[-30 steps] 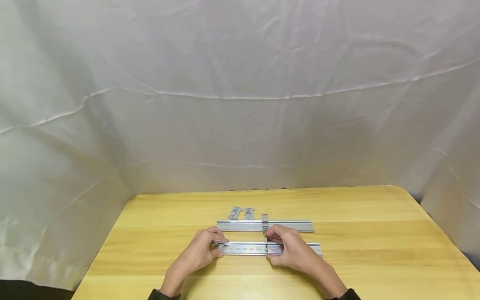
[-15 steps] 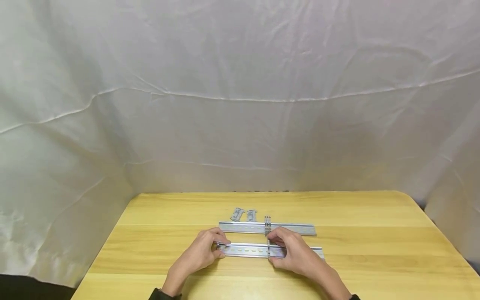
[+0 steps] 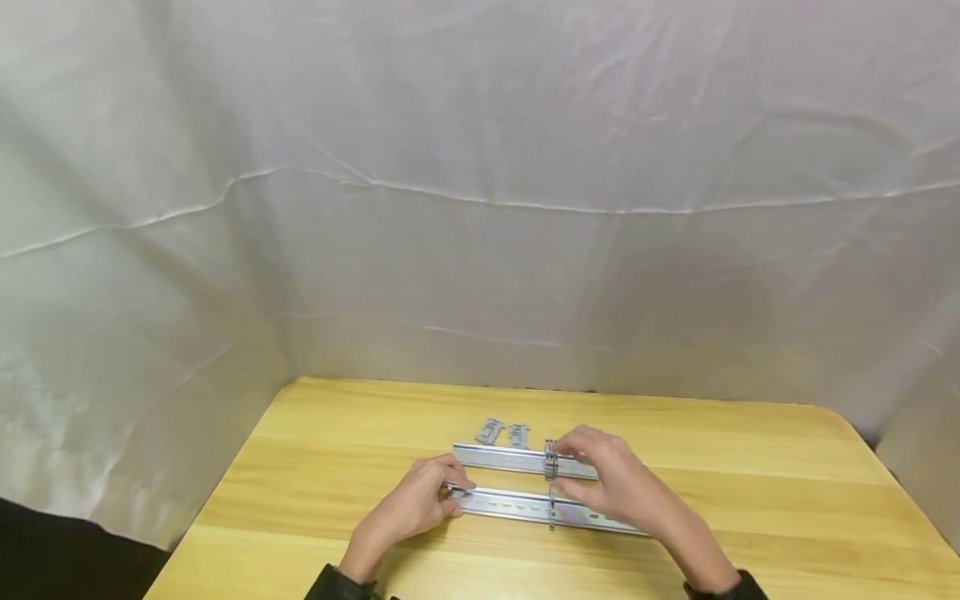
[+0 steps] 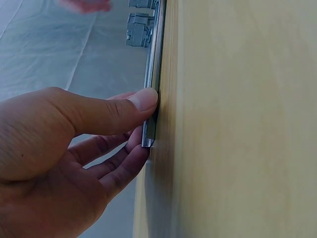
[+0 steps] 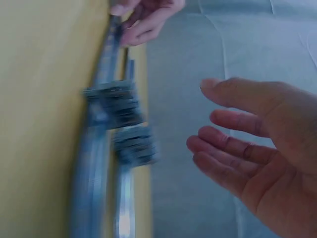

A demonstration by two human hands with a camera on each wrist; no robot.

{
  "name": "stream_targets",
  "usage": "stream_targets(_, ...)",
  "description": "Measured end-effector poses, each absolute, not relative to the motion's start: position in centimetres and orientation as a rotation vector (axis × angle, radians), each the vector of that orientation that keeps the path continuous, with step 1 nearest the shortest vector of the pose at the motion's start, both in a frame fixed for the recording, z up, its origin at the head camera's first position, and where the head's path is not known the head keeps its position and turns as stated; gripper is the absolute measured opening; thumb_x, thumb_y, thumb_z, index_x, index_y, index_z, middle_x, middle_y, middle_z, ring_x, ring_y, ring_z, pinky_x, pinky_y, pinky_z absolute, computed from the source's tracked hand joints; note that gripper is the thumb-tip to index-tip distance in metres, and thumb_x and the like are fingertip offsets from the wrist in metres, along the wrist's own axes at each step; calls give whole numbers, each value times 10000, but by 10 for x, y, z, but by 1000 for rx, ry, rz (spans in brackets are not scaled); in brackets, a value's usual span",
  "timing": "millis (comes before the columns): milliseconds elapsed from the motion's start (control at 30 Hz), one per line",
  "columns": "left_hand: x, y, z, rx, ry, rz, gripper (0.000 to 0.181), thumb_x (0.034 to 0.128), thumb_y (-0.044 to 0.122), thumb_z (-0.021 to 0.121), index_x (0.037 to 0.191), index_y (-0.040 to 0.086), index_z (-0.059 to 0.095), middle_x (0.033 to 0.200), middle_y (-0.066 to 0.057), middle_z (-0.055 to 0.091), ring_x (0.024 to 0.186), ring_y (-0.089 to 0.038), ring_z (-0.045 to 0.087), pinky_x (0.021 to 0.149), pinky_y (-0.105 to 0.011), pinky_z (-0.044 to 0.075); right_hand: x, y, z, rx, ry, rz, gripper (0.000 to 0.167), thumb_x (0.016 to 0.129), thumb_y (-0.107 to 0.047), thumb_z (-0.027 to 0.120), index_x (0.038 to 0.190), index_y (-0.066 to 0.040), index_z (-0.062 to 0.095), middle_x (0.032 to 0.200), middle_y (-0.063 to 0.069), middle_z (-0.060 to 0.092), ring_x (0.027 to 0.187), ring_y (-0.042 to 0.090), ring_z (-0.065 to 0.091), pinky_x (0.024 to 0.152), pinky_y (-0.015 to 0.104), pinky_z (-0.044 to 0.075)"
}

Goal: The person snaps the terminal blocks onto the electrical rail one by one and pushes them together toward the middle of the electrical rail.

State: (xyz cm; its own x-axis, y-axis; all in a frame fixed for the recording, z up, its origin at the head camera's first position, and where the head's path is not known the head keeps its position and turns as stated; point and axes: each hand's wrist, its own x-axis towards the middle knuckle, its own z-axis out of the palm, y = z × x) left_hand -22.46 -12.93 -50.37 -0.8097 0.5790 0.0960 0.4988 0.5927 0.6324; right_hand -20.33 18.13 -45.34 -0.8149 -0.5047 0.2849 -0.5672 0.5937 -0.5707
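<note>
One pale cloth backdrop [image 3: 480, 267] is hanging behind the wooden table [image 3: 750, 467], where two slotted DIN rails are lying roughly parallel: the near rail [image 3: 502, 502] and the far rail [image 3: 495, 457]. My right hand [image 3: 611, 477] is hovering over them, fingers loosely parted and clear of the parts. My left hand [image 3: 420, 500] is pinching the near rail's left end. A grey terminal block stack [image 3: 551, 460] is sitting across the far rail, a thin terminal block [image 3: 552, 510] is standing on the near one, and two loose blocks [image 3: 491, 431] are lying just behind.

right grip [image 5: 290, 139] loose, apart from blurred blocks [image 5: 119, 105] | blocks on two rails [image 5: 89, 183] | left grip [image 5: 151, 21] holds one rail
</note>
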Motion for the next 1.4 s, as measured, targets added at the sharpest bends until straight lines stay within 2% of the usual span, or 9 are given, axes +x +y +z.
stream_targets(267, -228, -124, -505, 951, 2703, 1014, 264, 815, -16, 832, 1070, 43, 798, 1040, 25, 681, 934, -129, 624, 802, -256, 538, -258, 142, -431, 982, -3036, 646, 292, 924, -18, 706, 1209, 47, 694, 1222, 171, 659, 1138, 336, 633, 939, 462, 552)
stream_targets(400, -230, -124, -506, 956, 2697, 1045, 273, 799, -31, 837, 1060, 37, 797, 1021, 27, 681, 932, -131, 632, 814, -276, 552, -276, 127, -439, 979, -3186, 531, 294, 900, 53, 667, 1193, 64, 691, 1199, 168, 645, 1000, 253, 611, 881, 402, 548)
stream_targets(533, -231, -124, -505, 971, 2685, 1056, 274, 800, -36, 834, 1063, 30, 794, 1022, 26, 679, 940, -138, 637, 818, -281, 555, -284, 117, -445, 911, -3285, 453, 39, 939, 13, 652, 961, -12, 673, 1134, 117, 600, 856, 197, 498, 769, 370, 456)
stream_targets(633, -232, -124, -504, 980, 2682, 1060, 274, 801, -40, 832, 1065, 24, 792, 1019, 25, 678, 938, -140, 637, 815, -277, 552, -290, 113, -448, 915, -3291, 389, 228, 963, -22, 637, 756, -79, 560, 1170, 149, 590, 850, 226, 512, 748, 382, 423)
stream_targets(767, -231, -123, -504, 997, 2691, 1065, 280, 789, -51, 835, 1058, 15, 792, 1011, 16, 680, 929, -147, 638, 810, -283, 553, -298, 113, -451, 930, -3262, 349, 372, 981, -37, 644, 657, -101, 473, 1344, 258, 566, 963, 332, 607, 768, 402, 437)
stream_targets(967, -227, -120, -505, 985, 2689, 1064, 282, 785, -45, 839, 1056, 20, 793, 1020, 10, 685, 943, -141, 639, 831, -292, 555, -312, 119, -458, 879, -3244, 377, 128, 931, -56, 756, 873, -42, 642, 1061, 142, 664, 913, 285, 626, 790, 371, 520)
stream_targets(1067, -226, -119, -505, 971, 2692, 1059, 279, 789, -42, 838, 1055, 27, 796, 1019, 19, 683, 944, -131, 636, 828, -280, 552, -317, 120, -460, 876, -3233, 384, 142, 893, -39, 794, 986, -29, 688, 909, 64, 643, 868, 246, 637, 779, 368, 561)
stream_targets(1233, -226, -118, -504, 971, 2689, 1058, 272, 800, -41, 832, 1060, 30, 796, 1009, 17, 681, 907, -121, 627, 781, -258, 547, -322, 124, -458, 871, -3245, 357, 202, 868, -54, 824, 1005, -27, 678, 930, 79, 641, 881, 264, 628, 779, 381, 551)
stream_targets(1400, -226, -118, -503, 977, 2693, 1048, 274, 800, -36, 833, 1061, 35, 796, 1006, 19, 681, 913, -122, 629, 795, -272, 556, -320, 133, -444, 902, -3179, 456, 419, 809, -62, 852, 1148, 92, 659, 1120, 197, 659, 1062, 372, 617, 935, 463, 538)
